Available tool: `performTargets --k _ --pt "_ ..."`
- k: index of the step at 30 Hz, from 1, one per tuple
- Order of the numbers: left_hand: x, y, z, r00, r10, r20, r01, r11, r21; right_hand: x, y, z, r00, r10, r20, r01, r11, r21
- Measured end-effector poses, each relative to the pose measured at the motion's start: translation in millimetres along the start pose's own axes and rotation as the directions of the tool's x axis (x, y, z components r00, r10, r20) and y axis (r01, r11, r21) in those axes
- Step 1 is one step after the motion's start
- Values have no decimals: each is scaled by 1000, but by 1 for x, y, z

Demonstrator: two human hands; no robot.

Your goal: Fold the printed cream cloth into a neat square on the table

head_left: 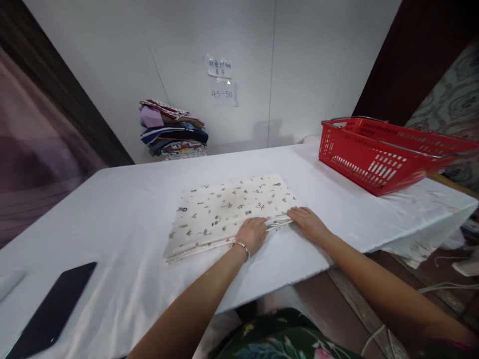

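A cream cloth [228, 209] printed with small plants, rainbows and figures lies folded in a flat rectangle on the white-covered table. My left hand [253, 235], with a bracelet at the wrist, is closed over the middle of its near edge. At the near right corner, the fingers of my right hand [307, 225] grip the same edge. Between the two hands the layers are slightly gathered and parted. Both thumbs are hidden from view.
A red plastic basket [374, 162] with metal handles stands at the table's right. Behind the far left edge rises a stack of folded textiles [174, 132]. A dark tablet or phone [56, 309] lies at the near left. Paper signs [223, 93] hang on the wall.
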State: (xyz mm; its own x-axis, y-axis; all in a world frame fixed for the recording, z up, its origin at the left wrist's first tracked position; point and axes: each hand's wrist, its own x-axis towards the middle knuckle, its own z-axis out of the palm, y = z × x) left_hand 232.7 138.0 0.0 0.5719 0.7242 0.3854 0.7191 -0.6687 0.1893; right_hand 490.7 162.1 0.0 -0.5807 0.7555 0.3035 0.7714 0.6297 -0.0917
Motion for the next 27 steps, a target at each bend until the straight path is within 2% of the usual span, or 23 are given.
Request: performTargets --k 5,11,15,20,24,27 --pt "-11 -4 -5 997 73 -20 -67 974 218 -5 5 6 999 -49 -6 49 998 -46" --pt "-44 -22 -24 997 60 -46 -45 961 274 -7 4 8 998 -57 -33 54 994 -91" --pt "-78 -43 -47 995 -60 -81 82 948 307 -8 4 9 997 -74 -22 71 993 -93" --pt "-139 -66 -85 973 -214 -84 230 903 364 -12 10 13 996 -84 -41 80 994 -76" --pt "-179 -73 -108 924 -366 -114 378 826 417 -13 17 18 995 -90 -31 88 994 -60" --pt "-193 -75 -112 875 -471 -112 470 772 427 -14 20 22 997 -82 -15 81 995 -53"
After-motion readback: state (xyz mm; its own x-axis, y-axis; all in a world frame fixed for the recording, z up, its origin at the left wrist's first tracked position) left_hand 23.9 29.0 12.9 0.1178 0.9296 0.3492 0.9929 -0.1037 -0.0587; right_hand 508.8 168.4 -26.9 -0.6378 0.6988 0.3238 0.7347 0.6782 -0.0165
